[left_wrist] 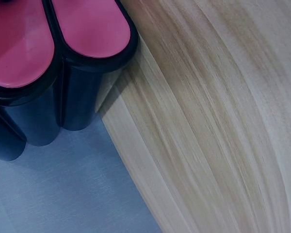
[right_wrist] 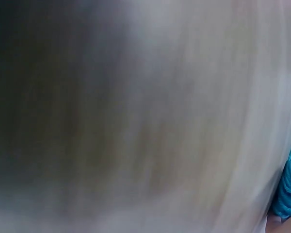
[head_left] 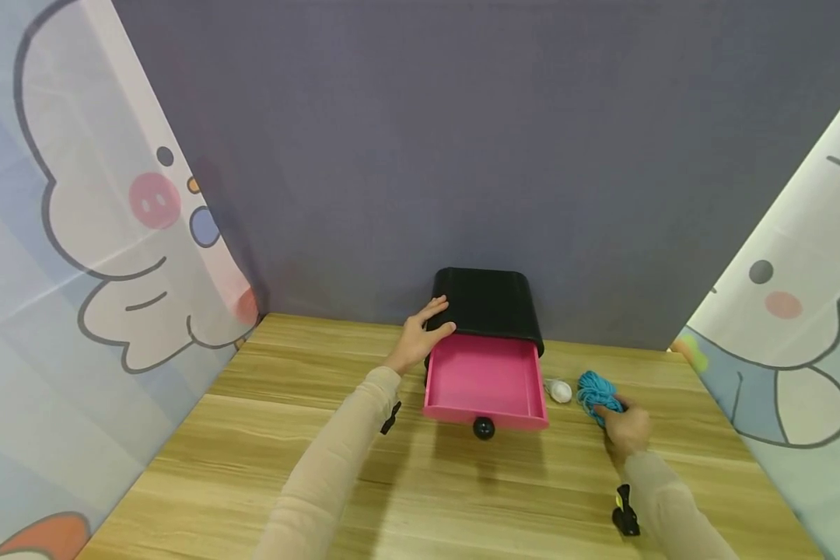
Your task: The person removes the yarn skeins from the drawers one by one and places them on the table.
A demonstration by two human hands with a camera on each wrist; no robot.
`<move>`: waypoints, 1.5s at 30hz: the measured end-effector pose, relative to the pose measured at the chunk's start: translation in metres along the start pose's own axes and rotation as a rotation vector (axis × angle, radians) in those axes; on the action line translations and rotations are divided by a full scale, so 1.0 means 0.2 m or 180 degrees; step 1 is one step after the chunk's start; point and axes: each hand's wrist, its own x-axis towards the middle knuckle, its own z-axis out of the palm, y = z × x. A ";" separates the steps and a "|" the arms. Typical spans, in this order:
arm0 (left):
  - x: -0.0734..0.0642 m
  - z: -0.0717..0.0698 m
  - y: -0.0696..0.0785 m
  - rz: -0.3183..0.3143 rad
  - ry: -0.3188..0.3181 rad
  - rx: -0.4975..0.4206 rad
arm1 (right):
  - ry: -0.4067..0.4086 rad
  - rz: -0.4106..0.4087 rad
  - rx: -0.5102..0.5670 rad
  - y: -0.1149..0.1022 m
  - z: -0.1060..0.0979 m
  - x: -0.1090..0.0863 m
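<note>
A black drawer box [head_left: 488, 303] stands against the grey backdrop, its pink drawer [head_left: 486, 377] pulled out toward me. My left hand [head_left: 420, 338] rests on the box's top left edge with fingers spread. Black rounded casings with pink fronts [left_wrist: 92, 26] fill the upper left of the left wrist view. My right hand [head_left: 626, 426] grips the near end of a blue yarn bundle [head_left: 597, 393], right of the drawer. Only part of that yarn [right_wrist: 290, 187] shows at the right edge of the blurred right wrist view.
A small white round object [head_left: 559, 391] lies between the drawer and the yarn. A black round knob [head_left: 484, 428] sticks out from the drawer front. Wood-grain table [head_left: 266, 451] spreads around, with cartoon-printed cloth [head_left: 112, 233] on both sides.
</note>
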 end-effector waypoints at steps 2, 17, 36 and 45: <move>0.01 0.00 -0.03 -0.0003 0.0042 0.0042 | -0.0034 0.0011 -0.0002 -0.01 0.00 0.00; -0.01 -0.01 0.02 0.0022 0.0002 -0.0058 | -0.0183 0.0177 0.0911 0.02 0.01 0.01; -0.05 -0.02 0.12 0.0066 -0.0124 -0.0048 | 0.0003 0.0006 0.0689 -0.02 -0.01 -0.02; -0.05 -0.02 0.12 0.0035 -0.0152 -0.0081 | -0.0026 -0.0148 0.0665 -0.10 -0.03 -0.04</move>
